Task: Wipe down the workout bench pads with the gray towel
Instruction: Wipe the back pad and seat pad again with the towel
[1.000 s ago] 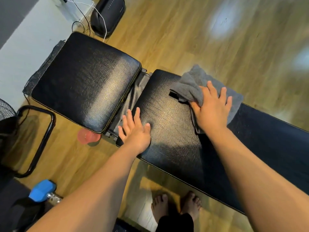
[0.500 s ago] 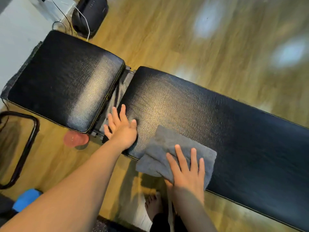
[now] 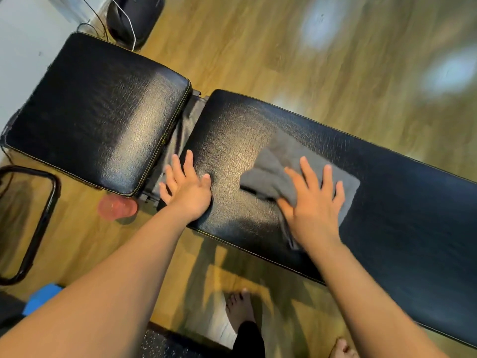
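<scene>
The bench has two black padded parts: a squarish seat pad at the left and a long back pad running to the right. A crumpled gray towel lies on the long pad near its left end. My right hand presses flat on the towel with fingers spread. My left hand rests flat on the long pad's left end, fingers straight, reaching over the gap between the pads.
Wooden floor all around. A pink disc lies on the floor under the seat pad's edge. A black metal tube frame stands at the left, a blue dumbbell end below it. A dark device with cables sits top left. My bare feet stand below the bench.
My right hand has pushed the towel from the pad's near edge up towards the middle of the pad, after a pull from the far edge. The left hand stayed in place.
</scene>
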